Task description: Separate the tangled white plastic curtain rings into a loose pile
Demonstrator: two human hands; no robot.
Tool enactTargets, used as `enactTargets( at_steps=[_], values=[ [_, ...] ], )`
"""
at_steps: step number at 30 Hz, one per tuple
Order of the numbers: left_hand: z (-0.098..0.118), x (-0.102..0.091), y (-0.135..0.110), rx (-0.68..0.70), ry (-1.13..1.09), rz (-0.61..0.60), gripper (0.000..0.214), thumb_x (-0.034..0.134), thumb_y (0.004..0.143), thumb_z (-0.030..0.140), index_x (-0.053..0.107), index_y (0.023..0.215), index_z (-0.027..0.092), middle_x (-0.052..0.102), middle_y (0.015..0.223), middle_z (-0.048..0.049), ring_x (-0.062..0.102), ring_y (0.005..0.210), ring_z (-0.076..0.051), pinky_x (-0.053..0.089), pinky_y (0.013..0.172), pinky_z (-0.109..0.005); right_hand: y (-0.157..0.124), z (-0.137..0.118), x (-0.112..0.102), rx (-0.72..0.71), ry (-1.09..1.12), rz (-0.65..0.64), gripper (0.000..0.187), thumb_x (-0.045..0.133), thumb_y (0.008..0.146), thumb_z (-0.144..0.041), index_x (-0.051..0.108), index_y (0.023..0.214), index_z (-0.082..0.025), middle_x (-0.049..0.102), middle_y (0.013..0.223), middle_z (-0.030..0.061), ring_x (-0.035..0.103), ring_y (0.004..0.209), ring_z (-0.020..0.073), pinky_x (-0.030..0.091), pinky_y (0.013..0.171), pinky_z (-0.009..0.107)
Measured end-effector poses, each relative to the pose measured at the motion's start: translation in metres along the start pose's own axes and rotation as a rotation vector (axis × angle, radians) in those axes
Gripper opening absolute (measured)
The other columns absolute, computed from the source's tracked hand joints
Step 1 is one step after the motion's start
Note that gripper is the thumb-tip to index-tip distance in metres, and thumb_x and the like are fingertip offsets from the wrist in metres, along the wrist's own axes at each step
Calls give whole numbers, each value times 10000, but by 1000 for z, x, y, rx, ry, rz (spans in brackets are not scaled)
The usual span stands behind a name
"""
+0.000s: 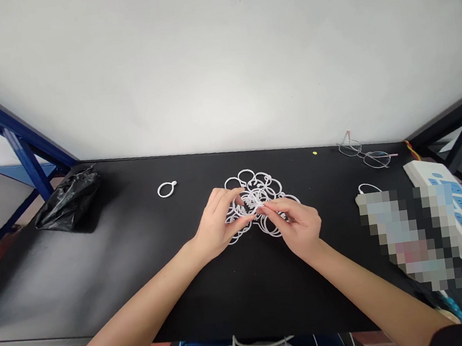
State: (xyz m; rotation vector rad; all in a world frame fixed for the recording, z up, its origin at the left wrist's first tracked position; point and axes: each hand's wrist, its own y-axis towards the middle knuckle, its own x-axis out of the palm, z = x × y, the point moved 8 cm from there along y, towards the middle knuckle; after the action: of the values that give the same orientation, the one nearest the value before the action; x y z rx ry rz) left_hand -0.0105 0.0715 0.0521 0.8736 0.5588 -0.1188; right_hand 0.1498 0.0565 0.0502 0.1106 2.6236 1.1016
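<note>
White plastic curtain rings (256, 194), each with a small eyelet, lie in a loose heap on the black table. Above the heap's near side, my left hand (215, 220) curves its thumb and fingers around one white ring (248, 214). My right hand (298, 222) pinches the small eyelet end of that ring between thumb and fingertips. The fingers partly hide the held piece, and it blends with the rings beneath. Away to the left lies a single ring (174, 184).
A crumpled black plastic bag (70, 199) sits at the far left. Eyeglasses (363, 154) rest at the back right. Nearer, a white power strip (422, 172) stands beside a blurred-out object (408, 241) and a cable. A grey wall (219, 73) rises behind the table (143, 279).
</note>
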Motion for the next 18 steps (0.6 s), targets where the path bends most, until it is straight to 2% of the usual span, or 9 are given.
enactTargets(
  at_steps=[8, 18],
  values=[
    [0, 1, -1, -34, -14, 12, 350, 612, 900, 346, 498, 1199, 202, 592, 857, -29, 519, 829, -175, 464, 782, -323, -1, 2, 2, 53, 4, -9, 182, 672, 826, -76, 725, 912, -227, 773, 830, 22, 750, 723, 198, 631, 651, 316],
    [3, 0, 0, -47, -25, 22, 339, 608, 904, 329, 493, 1197, 204, 568, 834, -19, 510, 809, -166, 460, 769, -308, -1, 0, 3, 61, 24, -2, 215, 676, 815, -45, 715, 921, -228, 766, 835, 26, 746, 724, 192, 624, 650, 317]
  ],
)
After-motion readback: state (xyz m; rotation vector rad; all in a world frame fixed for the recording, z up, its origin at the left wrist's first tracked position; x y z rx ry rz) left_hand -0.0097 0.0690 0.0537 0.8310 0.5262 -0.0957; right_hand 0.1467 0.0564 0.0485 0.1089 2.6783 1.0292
